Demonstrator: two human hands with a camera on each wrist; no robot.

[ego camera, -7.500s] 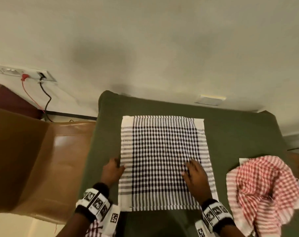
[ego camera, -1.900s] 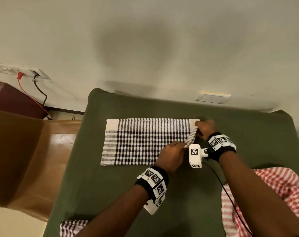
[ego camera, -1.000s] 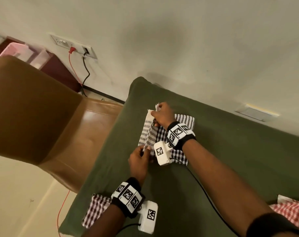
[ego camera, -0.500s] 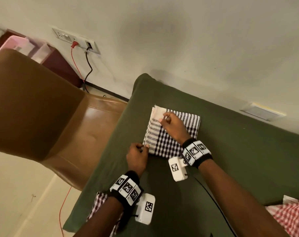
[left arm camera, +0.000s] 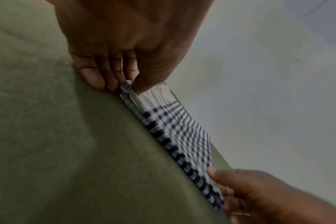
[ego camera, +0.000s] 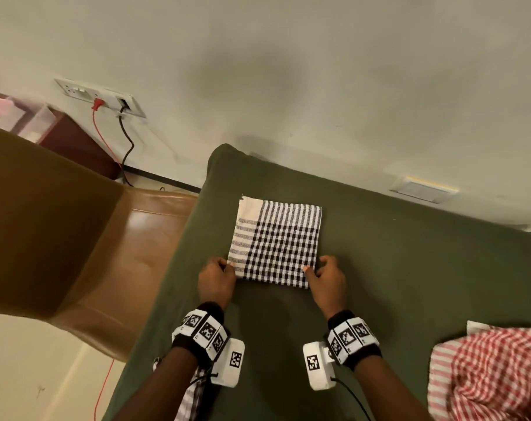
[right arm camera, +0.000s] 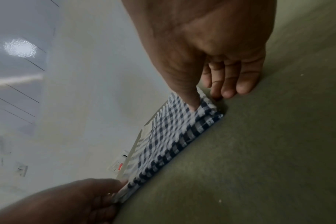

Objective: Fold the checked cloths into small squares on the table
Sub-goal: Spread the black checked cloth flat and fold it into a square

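Left hand (ego camera: 216,282) pinching, right hand (ego camera: 328,279) pinching, forearms parallel, reaching forward

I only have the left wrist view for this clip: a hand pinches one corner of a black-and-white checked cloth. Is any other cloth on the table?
Observer: Yes. The head view shows a red checked cloth lying crumpled at the table's near right, unfolded.
Operator: What shape is the black one now?
Observer: From above, the black checked cloth lies flat as a rough square on the green table.
Operator: Anything else nearby?
Observer: A third checked cloth shows at the table's near edge, partly hidden by the left arm.
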